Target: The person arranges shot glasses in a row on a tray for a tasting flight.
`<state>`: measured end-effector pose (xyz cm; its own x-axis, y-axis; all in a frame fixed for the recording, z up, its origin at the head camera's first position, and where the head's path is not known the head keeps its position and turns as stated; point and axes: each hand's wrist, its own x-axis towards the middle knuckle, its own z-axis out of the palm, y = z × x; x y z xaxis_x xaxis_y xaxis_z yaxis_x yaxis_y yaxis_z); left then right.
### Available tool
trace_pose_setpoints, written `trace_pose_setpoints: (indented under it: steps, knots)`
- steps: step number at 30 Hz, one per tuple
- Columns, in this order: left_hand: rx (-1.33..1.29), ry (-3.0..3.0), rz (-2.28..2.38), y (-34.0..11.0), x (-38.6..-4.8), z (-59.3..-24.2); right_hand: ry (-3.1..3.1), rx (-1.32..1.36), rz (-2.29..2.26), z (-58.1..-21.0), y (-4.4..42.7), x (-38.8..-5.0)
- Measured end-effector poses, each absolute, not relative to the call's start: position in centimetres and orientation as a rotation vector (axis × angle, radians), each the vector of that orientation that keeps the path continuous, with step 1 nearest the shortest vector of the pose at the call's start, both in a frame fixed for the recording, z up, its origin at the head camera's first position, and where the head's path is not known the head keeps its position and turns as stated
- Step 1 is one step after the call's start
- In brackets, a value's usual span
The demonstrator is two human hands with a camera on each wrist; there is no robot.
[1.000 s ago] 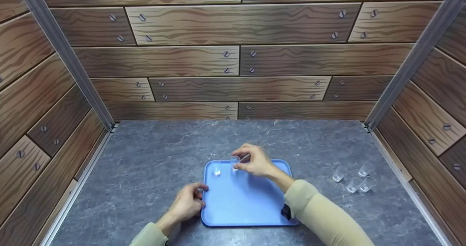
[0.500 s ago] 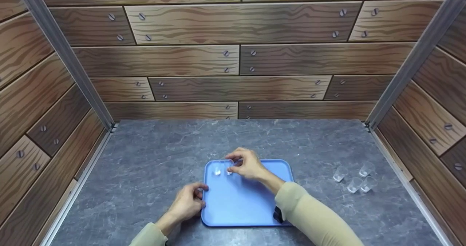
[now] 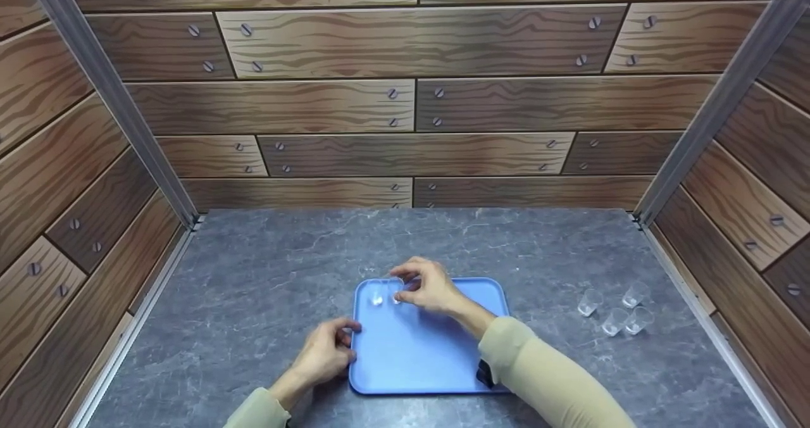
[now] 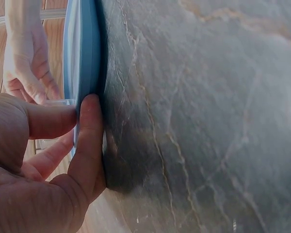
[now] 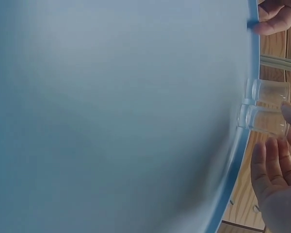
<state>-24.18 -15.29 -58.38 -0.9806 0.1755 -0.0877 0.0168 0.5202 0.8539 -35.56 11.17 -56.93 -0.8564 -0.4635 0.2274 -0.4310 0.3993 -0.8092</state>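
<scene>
A blue tray (image 3: 417,352) lies on the table in the head view. My left hand (image 3: 326,352) holds its left rim; in the left wrist view the fingers (image 4: 89,126) of that hand meet the tray's edge (image 4: 89,53). Near the tray's far left corner, my right hand (image 3: 430,287) pinches a small clear plastic cup (image 5: 266,120) between thumb and fingers. Beside it stands a second clear cup (image 3: 377,296), upright on the tray. The right wrist view has both cups close together, with the second cup (image 5: 273,91) just past the held one.
Several more clear cups (image 3: 615,321) stand grouped on the grey marbled table (image 3: 266,263), to the right of the tray. Wood-patterned walls (image 3: 329,105) enclose the table at the back and both sides, with metal rails at the corners.
My right hand has moved left with the cup and lowered it close beside the other cup on the tray; it has barely moved over the last half second. The left hand stays at the rim.
</scene>
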Motion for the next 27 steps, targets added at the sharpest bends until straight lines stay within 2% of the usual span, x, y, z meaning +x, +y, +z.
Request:
trace_pose_setpoints:
  steps: [8, 27]
  knots:
    - [0.161, 2.597, 1.463, -15.3, -24.1, -58.3, 2.613, -0.913, -1.453, -56.0, 13.7, -35.2]
    - [0.141, 2.559, 1.504, -15.1, -23.9, -58.2, 2.767, -0.957, -1.313, -54.3, 24.2, -33.7]
